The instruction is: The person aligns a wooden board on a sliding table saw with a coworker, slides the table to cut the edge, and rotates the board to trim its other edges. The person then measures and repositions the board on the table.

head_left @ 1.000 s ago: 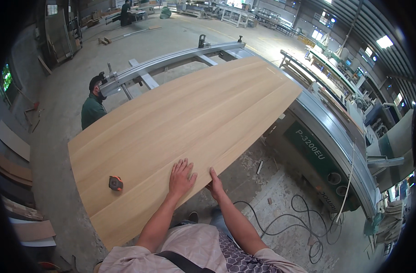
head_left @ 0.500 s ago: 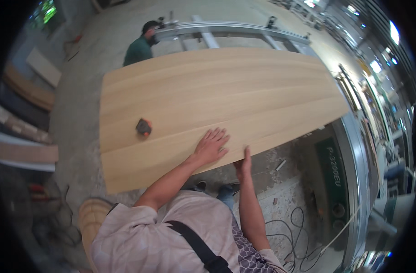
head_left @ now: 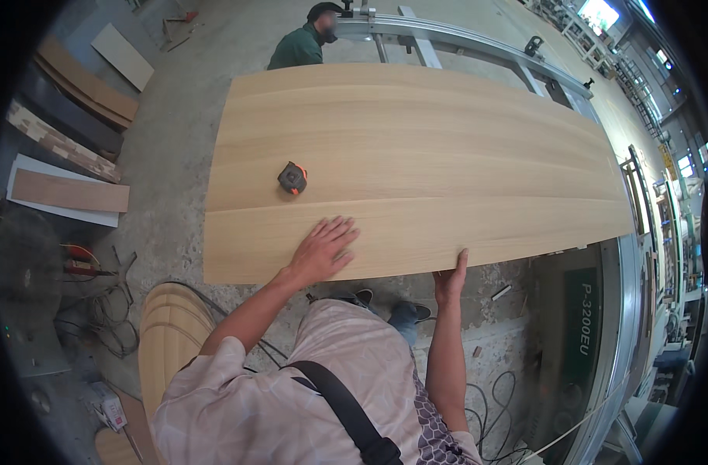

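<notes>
A large pale wooden panel [head_left: 447, 155] lies flat in front of me, filling the middle of the view. My left hand [head_left: 321, 249] rests flat on its top near the near edge, fingers spread. My right hand [head_left: 449, 280] grips the panel's near edge from below, thumb up against the edge. A small black and orange tape measure [head_left: 292, 178] sits on the panel to the left of centre, apart from both hands. Another person in a green top [head_left: 298, 46] stands at the panel's far edge.
A grey metal rail of a sliding saw table [head_left: 462, 39] runs beyond the panel. A green machine body [head_left: 578, 341] stands at the right. Boards [head_left: 67, 191] lie on the concrete floor at the left, with cables [head_left: 106, 310] and a curved wooden piece [head_left: 172, 341] near my feet.
My view has swung left and down, so the panel now lies wider across the picture. My left hand stays flat on the top and my right hand stays on the near edge.
</notes>
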`<state>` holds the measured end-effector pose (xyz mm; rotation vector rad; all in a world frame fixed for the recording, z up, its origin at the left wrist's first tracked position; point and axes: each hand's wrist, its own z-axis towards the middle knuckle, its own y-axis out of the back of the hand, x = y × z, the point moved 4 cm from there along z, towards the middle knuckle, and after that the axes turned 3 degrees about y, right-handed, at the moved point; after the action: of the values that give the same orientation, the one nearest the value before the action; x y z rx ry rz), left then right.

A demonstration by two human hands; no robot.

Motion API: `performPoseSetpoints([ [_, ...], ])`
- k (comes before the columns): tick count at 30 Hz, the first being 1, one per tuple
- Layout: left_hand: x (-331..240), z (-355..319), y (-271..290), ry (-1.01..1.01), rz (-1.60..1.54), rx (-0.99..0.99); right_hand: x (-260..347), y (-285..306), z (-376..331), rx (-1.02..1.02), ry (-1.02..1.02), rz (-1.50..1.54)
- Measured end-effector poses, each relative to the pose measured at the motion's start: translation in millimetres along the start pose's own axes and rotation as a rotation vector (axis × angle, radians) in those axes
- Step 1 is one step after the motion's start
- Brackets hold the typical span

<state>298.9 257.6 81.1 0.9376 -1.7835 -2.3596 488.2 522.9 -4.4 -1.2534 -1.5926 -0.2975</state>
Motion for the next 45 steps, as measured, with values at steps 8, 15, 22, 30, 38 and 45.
performPoseSetpoints([
  [8,42.9,-10.0,57.0,0.449,-0.092,-0.690,1.2,-0.7,0.8,0.001,0.004,0.000],
  [15,96.4,41.0,64.8,0.807,-0.021,-0.710,2.2,-3.8,-2.1,0.019,-0.004,-0.037],
  [22,103.7,41.3,61.8,0.829,-0.153,-0.546,-0.8,3.2,-6.4,-0.039,-0.048,-0.067],
  [30,76.1,21.0,16.4,0.544,-1.041,-0.419,5.2,3.8,-4.5,-0.040,-0.043,-0.159],
  [38,35.7,-8.5,13.4,0.433,-1.357,-0.260,23.6,5.1,-17.9,-0.623,0.608,-0.783],
  [45,33.4,-19.0,11.7,0.474,-1.339,-0.205,28.1,-113.2,-89.8,-0.140,1.059,-1.313],
])
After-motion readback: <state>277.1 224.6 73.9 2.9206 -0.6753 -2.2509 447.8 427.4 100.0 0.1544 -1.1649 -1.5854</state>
